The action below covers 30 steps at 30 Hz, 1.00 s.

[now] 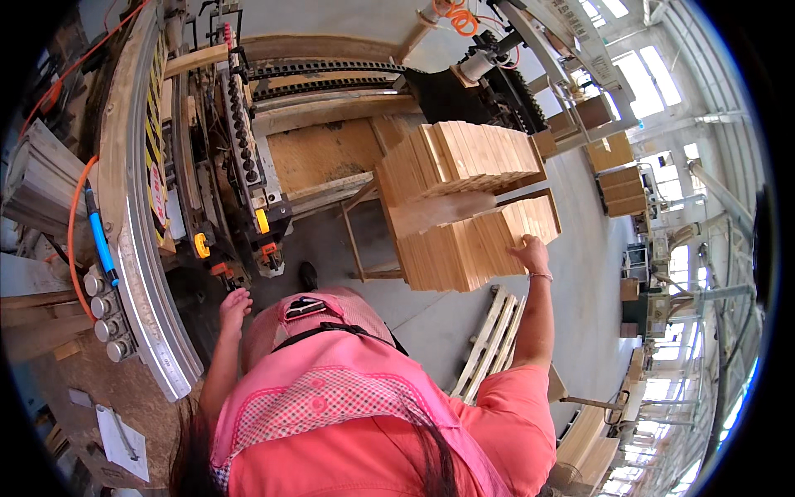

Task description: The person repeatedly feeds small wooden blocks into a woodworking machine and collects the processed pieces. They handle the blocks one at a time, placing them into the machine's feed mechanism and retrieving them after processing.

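Observation:
My right hand point(531, 253) reaches out to the right, its fingers bent against the end of a wooden board point(515, 222) in the nearer row of a stack. Whether that board has shifted from its neighbours I cannot tell. A second row of pale wooden boards point(484, 157) stands behind, with a gap between the rows. My left hand point(235, 309) hangs beside the front end of the machine, just below its orange-red clamp part point(222, 270). Its fingers are loosely curled and apart, holding nothing.
A long machine with chain tracks point(323, 72) and a toothed rail point(240, 124) fills the far left. The curved metal rail point(137, 248) runs close by my left arm. A wooden pallet point(490, 341) lies on the floor at right. Paper and a pen point(124, 441) lie lower left.

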Tool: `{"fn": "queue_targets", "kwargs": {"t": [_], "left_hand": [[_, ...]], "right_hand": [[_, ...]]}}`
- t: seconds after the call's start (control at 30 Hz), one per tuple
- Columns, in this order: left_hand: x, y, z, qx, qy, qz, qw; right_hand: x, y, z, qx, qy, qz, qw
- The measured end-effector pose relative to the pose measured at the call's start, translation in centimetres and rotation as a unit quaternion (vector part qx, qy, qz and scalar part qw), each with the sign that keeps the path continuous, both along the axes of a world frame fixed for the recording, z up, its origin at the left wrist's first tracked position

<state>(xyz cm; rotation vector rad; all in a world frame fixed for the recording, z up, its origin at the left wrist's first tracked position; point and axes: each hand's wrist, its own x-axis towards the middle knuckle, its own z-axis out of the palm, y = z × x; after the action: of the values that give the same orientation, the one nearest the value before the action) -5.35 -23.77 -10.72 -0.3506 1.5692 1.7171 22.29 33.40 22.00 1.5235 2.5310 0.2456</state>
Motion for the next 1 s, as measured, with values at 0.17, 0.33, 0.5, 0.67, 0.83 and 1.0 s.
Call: {"fn": "queue_targets", "kwargs": {"t": [0.17, 0.33, 0.5, 0.67, 0.83, 1.0], "left_hand": [[0.3, -0.2, 0.2, -0.019, 0.000, -0.002, 1.000], [1.0, 0.5, 2.0, -0.021, 0.030, 0.030, 0.999], [-0.9, 4.6, 8.4, 0.055, 0.089, 0.123, 0.987], [-3.3, 8.8, 14.1, 0.088, 0.140, 0.214, 0.963], [-3.9, 12.4, 17.6, 0.053, 0.146, 0.288, 0.945], [-2.7, 15.0, 19.1, 0.003, 0.129, 0.377, 0.917]], "right_hand": [[-0.2, 1.2, -0.1, 0.014, -0.026, 0.008, 1.000], [-8.9, -1.3, 4.2, 0.055, 0.021, 0.136, 0.989], [-28.4, -5.4, 2.2, -0.060, 0.128, 0.386, 0.912], [-50.2, -12.4, -2.9, -0.107, 0.196, 0.600, 0.768], [-68.2, -19.4, -5.6, -0.082, 0.167, 0.682, 0.707], [-78.3, -22.8, -8.8, -0.094, 0.132, 0.703, 0.693]]}}
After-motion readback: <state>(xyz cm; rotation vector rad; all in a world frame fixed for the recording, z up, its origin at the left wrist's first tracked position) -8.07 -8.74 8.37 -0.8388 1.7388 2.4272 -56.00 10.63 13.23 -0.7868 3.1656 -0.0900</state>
